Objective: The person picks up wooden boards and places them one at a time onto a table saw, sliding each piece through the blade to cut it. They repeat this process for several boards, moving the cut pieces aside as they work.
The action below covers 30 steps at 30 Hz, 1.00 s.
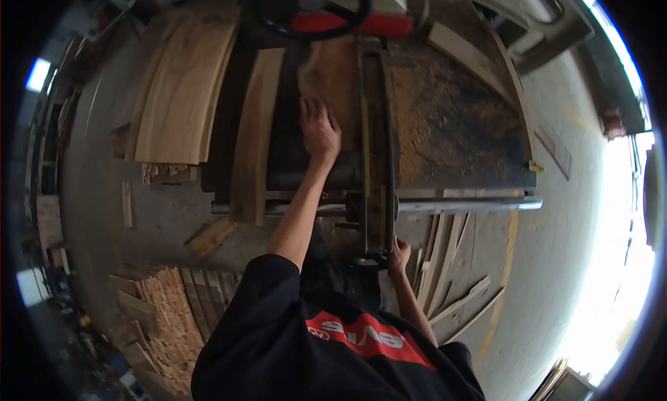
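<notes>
My left hand (321, 131) reaches forward over the machine's dark table, fingers stretched out. Its fingertips rest at the near end of a reddish-brown board (337, 71) with a pale, wavy left edge. Along that board's right side runs a long metal fence (377, 137) with a yellow measuring strip. At the fence's near end, my right hand (399, 256) is closed against its right side; part of its fingers is hidden. A narrow plank (258, 123) lies to the left of my left hand, sticking out over the front rail.
A black handwheel (313, 8) sits at the machine's far side. Sawdust covers the table (451, 130) on the right, with another board (472, 60) beyond. Stacked wide boards (184, 88) stand at left. A metal rail (465, 204) crosses the front. Offcuts (445, 262) lie on the floor.
</notes>
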Each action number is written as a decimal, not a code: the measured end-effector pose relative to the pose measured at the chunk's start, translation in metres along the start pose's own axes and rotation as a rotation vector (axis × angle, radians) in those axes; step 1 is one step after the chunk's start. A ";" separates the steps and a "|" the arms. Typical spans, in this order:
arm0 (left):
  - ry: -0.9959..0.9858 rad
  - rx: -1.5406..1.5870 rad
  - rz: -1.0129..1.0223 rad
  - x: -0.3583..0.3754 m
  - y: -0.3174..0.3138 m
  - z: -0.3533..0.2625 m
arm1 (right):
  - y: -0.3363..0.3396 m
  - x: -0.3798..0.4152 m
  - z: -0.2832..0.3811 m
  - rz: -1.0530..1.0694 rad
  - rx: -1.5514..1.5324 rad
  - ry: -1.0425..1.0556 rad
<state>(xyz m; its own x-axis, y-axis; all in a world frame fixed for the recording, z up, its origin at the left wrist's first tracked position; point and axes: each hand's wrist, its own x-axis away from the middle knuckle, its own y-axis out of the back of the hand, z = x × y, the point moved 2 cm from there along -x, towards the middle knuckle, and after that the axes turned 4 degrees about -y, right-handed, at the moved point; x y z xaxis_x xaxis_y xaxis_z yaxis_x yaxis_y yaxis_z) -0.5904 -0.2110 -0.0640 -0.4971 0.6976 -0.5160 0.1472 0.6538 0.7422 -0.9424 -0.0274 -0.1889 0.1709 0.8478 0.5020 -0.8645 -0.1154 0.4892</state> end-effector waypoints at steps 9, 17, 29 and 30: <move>0.037 0.130 0.060 0.003 0.001 -0.003 | 0.011 -0.008 0.007 0.029 0.088 -0.044; 0.030 0.044 0.151 0.018 0.003 -0.007 | 0.006 -0.028 -0.006 -0.033 0.198 0.054; 0.299 0.109 -0.182 0.014 -0.006 -0.016 | 0.004 -0.001 0.004 -0.156 0.101 0.081; 0.308 0.110 -0.173 0.013 -0.002 -0.018 | 0.005 0.005 0.008 -0.138 0.061 0.051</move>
<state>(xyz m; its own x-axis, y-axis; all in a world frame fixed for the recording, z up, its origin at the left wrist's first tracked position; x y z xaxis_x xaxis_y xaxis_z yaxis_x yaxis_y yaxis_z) -0.6130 -0.2086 -0.0647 -0.7541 0.4642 -0.4646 0.1214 0.7937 0.5961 -0.9416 -0.0279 -0.1782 0.2602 0.8828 0.3910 -0.8037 -0.0264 0.5944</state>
